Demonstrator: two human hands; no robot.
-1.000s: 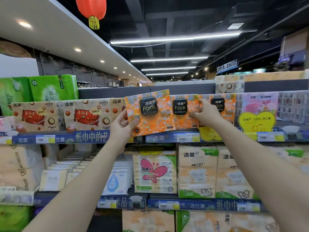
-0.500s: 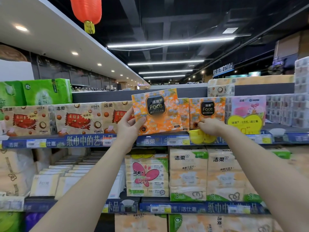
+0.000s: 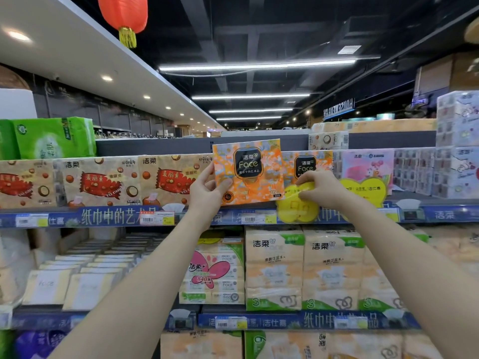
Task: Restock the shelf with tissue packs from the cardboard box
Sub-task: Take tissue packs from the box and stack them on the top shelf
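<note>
Head view. My left hand [image 3: 207,193] pinches an orange pack [image 3: 248,172] by its lower left corner, thumb on the front face and fingers behind. The pack stands upright at the front edge of the top shelf [image 3: 108,216], bottom edge just above the rail; I cannot tell whether it sits on the shelf yet. My right hand [image 3: 321,190] is curled loosely, fingertips on a yellow tag [image 3: 298,206] that hangs off the rail, just beside the pack's right corner. It grips no pack.

Progress, my judgement: this pack is close to seated but not released. A second orange pack [image 3: 307,164] already stands behind and to the right. The box is out of view, so what is left to stock cannot be told.

Around: brown packs [image 3: 103,180] fill the shelf's left run, right up to my pack's left side; a pink pack [image 3: 368,164] stands to the right. Slot looks tight. The tag overlaps the pack's corner and may snag.
</note>
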